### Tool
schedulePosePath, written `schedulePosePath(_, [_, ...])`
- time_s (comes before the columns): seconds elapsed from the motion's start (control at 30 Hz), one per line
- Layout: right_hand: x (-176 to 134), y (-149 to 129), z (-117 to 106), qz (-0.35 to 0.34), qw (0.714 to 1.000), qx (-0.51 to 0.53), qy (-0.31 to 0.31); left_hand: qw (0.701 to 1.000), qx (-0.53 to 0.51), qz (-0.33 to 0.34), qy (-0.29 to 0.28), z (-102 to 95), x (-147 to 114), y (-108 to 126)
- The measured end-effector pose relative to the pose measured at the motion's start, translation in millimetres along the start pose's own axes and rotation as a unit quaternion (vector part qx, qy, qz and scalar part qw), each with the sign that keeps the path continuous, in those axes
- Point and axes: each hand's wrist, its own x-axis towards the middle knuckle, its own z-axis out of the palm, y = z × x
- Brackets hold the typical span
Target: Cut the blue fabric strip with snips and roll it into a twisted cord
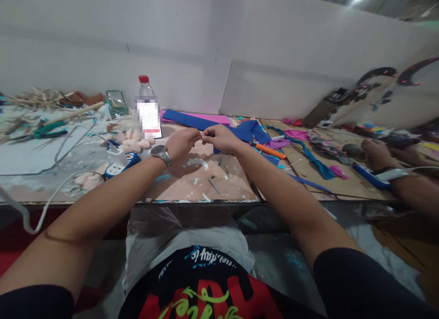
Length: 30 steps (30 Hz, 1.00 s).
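Over the middle of the worktable (236, 186), my left hand (181, 144) and my right hand (219, 138) meet fingertip to fingertip. Both are closed in a pinch. Whatever sits between the fingertips is too small to make out. Just behind the hands lies a long dark blue strip (185, 119), with a pink sheet (219, 119) under it. More blue material (254, 130) is bunched beyond my right hand, and an orange-handled cutter (270, 151) rests beside my right forearm. Small pale pink pieces (132, 143) are heaped left of my watch.
A red-capped bottle (144, 81) stands behind a lit phone (149, 115). Blue-and-white glue guns (120, 165) with trailing cords lie at left. Green-handled pliers (51, 130) and thin sticks (37, 99) are farther left. At far right, another person's hands (377, 153) work near a second blue tool (370, 176).
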Motion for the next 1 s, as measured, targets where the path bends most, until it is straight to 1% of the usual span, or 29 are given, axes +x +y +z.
schedulePosePath(0.1, [4,-1,5,0.001,1.000,-0.010,0.011,1.000,-0.011,-0.013,0.024,0.1,0,-4])
schedulePosePath(0.2, [2,4,16,-0.025,0.997,-0.014,0.075,0.996,-0.071,-0.059,0.016,1.8,0,-7])
schedulePosePath(0.27, [0,10,24,-0.050,0.993,-0.026,0.104,0.985,-0.134,-0.105,-0.006,5.0,-1,-10])
schedulePosePath(0.33, [-3,15,30,-0.069,0.989,-0.058,0.115,0.966,-0.201,-0.156,-0.043,9.6,-1,-14])
schedulePosePath(0.37, [-4,17,32,-0.076,0.987,-0.083,0.117,0.959,-0.219,-0.171,-0.059,12.0,0,-15])
schedulePosePath(0.47, [-9,19,35,-0.091,0.981,-0.136,0.105,0.944,-0.255,-0.192,-0.089,17.3,0,-19])
schedulePosePath(0.53, [-11,18,34,-0.097,0.981,-0.138,0.100,0.935,-0.276,-0.198,-0.098,18.0,1,-19])
schedulePosePath(0.7, [-12,16,33,-0.096,0.981,-0.124,0.115,0.930,-0.297,-0.188,-0.110,16.3,2,-15])
schedulePosePath(0.83, [-12,17,33,-0.086,0.981,-0.126,0.118,0.941,-0.276,-0.167,-0.106,14.7,0,-12])
schedulePosePath(0.87, [-12,18,33,-0.080,0.982,-0.123,0.118,0.948,-0.261,-0.156,-0.099,13.5,0,-12])
schedulePosePath(0.93, [-11,20,34,-0.068,0.986,-0.099,0.112,0.972,-0.193,-0.108,-0.075,10.0,0,-13])
schedulePosePath(0.97, [-10,21,35,-0.064,0.989,-0.075,0.106,0.987,-0.134,-0.066,-0.056,8.1,0,-13])
schedulePosePath(1.0, [-10,21,35,-0.061,0.992,-0.047,0.099,0.996,-0.077,-0.026,-0.043,6.2,1,-14])
